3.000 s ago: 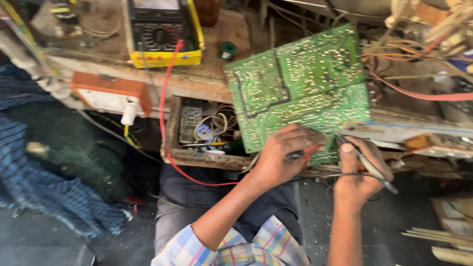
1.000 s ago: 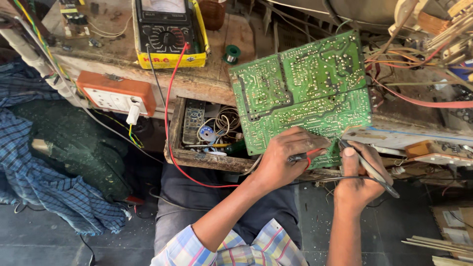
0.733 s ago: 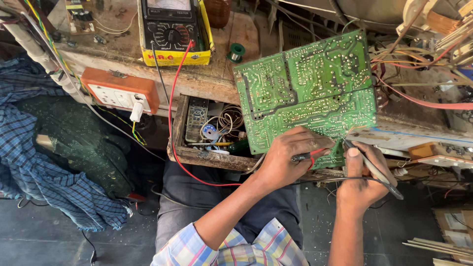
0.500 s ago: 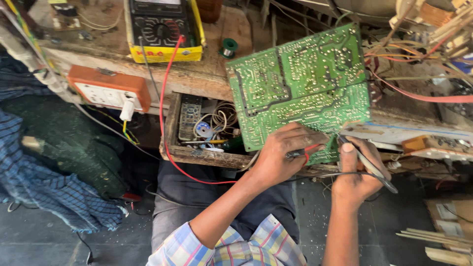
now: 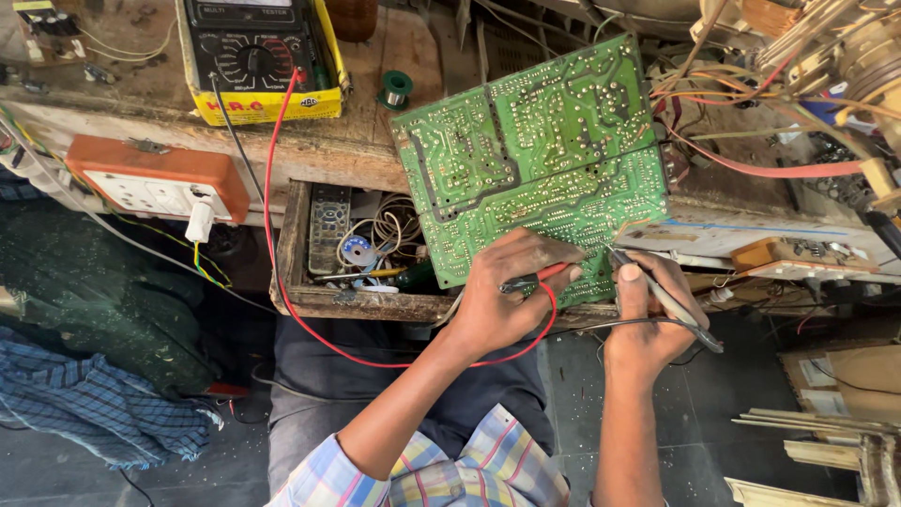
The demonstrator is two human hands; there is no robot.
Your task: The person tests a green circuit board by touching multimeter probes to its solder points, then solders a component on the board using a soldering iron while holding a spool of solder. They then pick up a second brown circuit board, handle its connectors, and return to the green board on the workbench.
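A green circuit board (image 5: 535,160) lies solder side up, tilted, over the edge of a wooden bench. My left hand (image 5: 507,296) grips a red test probe (image 5: 542,275) and presses its tip against the board's lower edge. Beside it, my right hand (image 5: 652,319) holds a black test probe (image 5: 668,302) like a pen, its tip touching the same lower edge. A red lead (image 5: 282,253) and a black lead run from the probes up to a yellow-cased multimeter (image 5: 258,56) on the bench at the upper left.
An open wooden drawer (image 5: 349,253) under the bench holds a remote, wires and small parts. An orange socket box (image 5: 155,178) with a white plug hangs at the left. A tangle of wires and components (image 5: 788,84) fills the right. Blue checked cloth (image 5: 94,413) lies lower left.
Both hands stay on the probes at the board's lower edge. Only the camera view has shifted slightly.
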